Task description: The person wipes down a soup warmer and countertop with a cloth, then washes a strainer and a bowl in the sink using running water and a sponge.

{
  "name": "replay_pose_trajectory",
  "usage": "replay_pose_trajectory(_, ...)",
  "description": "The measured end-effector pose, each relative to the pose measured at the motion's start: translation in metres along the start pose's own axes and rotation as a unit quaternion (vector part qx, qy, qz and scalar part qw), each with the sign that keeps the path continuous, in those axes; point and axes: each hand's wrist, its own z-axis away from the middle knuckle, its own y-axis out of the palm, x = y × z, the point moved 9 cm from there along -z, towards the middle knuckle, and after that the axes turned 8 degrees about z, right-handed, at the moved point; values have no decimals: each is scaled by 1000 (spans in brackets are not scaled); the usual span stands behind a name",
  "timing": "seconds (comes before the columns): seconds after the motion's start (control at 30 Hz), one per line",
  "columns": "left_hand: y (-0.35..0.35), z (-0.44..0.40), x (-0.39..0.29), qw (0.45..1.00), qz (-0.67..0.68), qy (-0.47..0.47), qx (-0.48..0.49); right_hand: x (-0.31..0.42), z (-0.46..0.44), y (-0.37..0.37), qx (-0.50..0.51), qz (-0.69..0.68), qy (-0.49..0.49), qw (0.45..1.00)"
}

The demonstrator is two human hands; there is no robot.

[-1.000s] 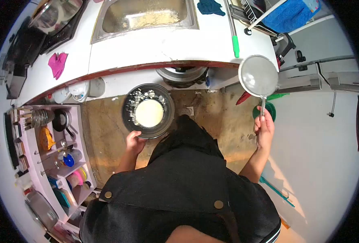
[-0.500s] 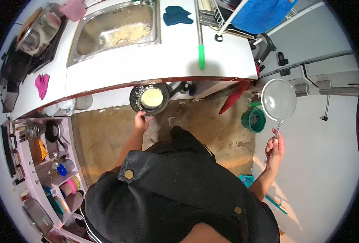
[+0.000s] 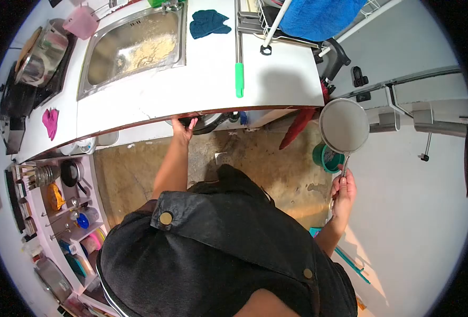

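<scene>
In my right hand (image 3: 344, 191) is the handle of a round wire-mesh strainer (image 3: 344, 126), fingers wrapped around it and the mesh facing up at the right. My left hand (image 3: 183, 129) reaches to the counter's front edge, closed on the rim of a black round bowl (image 3: 192, 121). Most of that bowl is hidden beneath the counter (image 3: 155, 95), so its contents do not show.
The steel sink (image 3: 86, 79) holds pale, wet food bits. On the counter lie a dark teal cloth (image 3: 208, 24), a green-handled tool (image 3: 239, 79) and a pink cloth (image 3: 50, 123). A green bucket (image 3: 318, 153) stands on the floor, right. Shelves (image 3: 94, 185) stand left.
My left hand has moved forward with the black bowl, which has slid under the counter; the pale mass in it is now out of sight. The strainer has shifted slightly left in view.
</scene>
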Motion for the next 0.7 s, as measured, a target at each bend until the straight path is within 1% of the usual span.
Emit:
replay_pose_trajectory(0.07,-5,-5,6,998,23,-53,0,0,-6,-1,6,-11,-5,1000)
replay_pose_trajectory(0.17,-11,-3,9,996,33,-75,-19,0,-16,-2,10,8,-5,1000)
replay_pose_trajectory(0.2,-12,1,11,996,36,-73,-21,2,-18,1,13,9,-6,1000)
replay_pose_trajectory(0.27,-6,12,9,998,-10,-26,51,4,-22,8,23,-2,4,1000)
replay_pose_trajectory(0.3,-22,5,13,999,-6,-23,48,6,-25,13,28,-1,3,1000)
replay_pose_trajectory(0.37,-44,6,34,991,35,-115,64,4,-29,22,34,5,23,999)
replay_pose_trajectory(0.4,-53,10,34,991,38,-112,61,5,-32,28,39,6,23,999)
replay_pose_trajectory(0.47,-56,23,40,987,23,-101,120,8,-37,45,64,36,30,997)
replay_pose_trajectory(0.5,-69,21,43,988,27,-100,116,11,-38,52,69,39,31,996)
replay_pose_trajectory(0.57,-88,12,55,981,15,-144,126,19,-43,78,123,35,31,991)
replay_pose_trajectory(0.63,-121,5,59,984,-12,-163,71,30,-48,101,142,61,4,988)
replay_pose_trajectory(0.67,-127,16,56,973,-34,-213,82,36,-49,114,152,89,-13,984)
replay_pose_trajectory(0.7,-134,24,44,975,-26,-204,87,40,-51,128,160,89,-24,983)
